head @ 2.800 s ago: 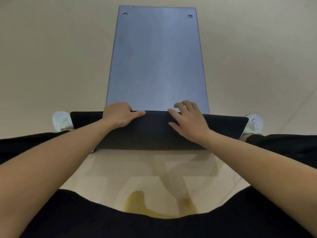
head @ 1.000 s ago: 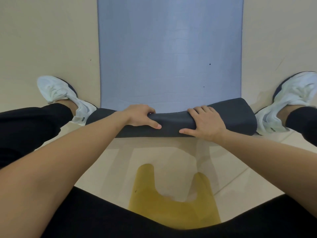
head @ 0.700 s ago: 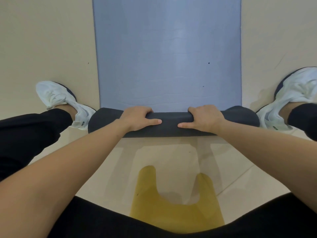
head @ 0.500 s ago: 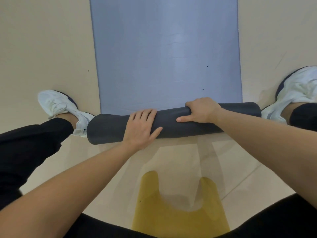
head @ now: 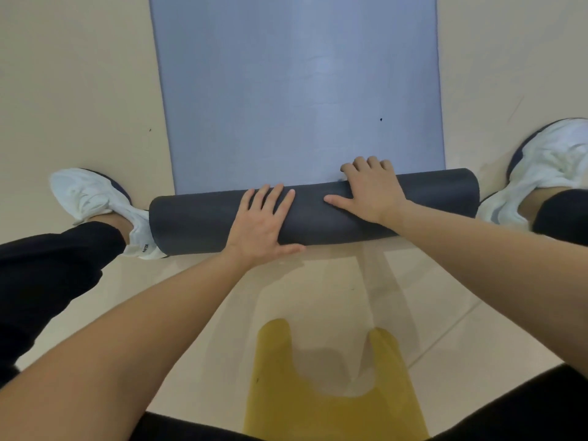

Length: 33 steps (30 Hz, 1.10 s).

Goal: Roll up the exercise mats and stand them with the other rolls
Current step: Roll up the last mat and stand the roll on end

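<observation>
Pressing the dark roll (head: pixel 191 224) on the floor (head: pixel 79 90), left hand (head: pixel 264 221) and right hand (head: pixel 372 189) both lie palm-down with fingers straight and apart, the right's earlier curled grip released, so rolling advances though most of the blue mat (head: pixel 296 90) ahead remains flat.

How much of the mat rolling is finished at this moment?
Done: the near end of the blue-grey foam mat is wound into a dark roll. In hand: left hand and right hand press on it. Left: the flat stretch ahead, then standing it up.
</observation>
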### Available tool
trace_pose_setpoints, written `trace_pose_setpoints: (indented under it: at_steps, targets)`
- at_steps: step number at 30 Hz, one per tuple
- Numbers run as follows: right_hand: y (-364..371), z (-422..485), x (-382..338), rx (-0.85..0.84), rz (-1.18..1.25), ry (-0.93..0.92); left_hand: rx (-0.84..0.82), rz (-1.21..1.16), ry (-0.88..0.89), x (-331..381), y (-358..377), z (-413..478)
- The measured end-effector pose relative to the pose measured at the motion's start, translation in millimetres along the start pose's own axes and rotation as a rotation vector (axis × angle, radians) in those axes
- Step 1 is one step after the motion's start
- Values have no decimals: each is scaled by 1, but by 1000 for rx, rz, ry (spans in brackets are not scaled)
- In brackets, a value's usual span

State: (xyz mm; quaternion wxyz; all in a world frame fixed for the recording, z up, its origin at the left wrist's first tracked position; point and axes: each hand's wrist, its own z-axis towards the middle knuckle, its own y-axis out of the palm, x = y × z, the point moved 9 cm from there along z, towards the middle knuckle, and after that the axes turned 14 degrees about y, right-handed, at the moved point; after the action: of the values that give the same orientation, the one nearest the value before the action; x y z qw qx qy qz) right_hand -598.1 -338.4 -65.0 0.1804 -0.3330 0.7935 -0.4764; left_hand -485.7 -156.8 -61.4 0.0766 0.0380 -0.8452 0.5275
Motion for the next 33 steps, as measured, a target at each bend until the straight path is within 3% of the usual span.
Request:
trace_pose_setpoints:
  at_steps: [5,10,18,23,29,33]
  targets:
    - [-14,-47,-3,235,62,-134,-86,-198,16,-38,-13,33]
    - [11,-46,0,92,-120,-118,-85,-298,-17,-55,-25,45]
    - [-4,-23,-2,59,-139,-207,-110,-430,-105,-55,-28,43]
    - [-9,-25,4,-126,-138,-257,-180,-575,-100,-37,-23,37]
    - [-22,-11,7,-139,-88,-254,220,-182,-134,-2,-34,-6]
    - [-36,12,8,-220,-32,-237,162,3,-159,16,-17,-18]
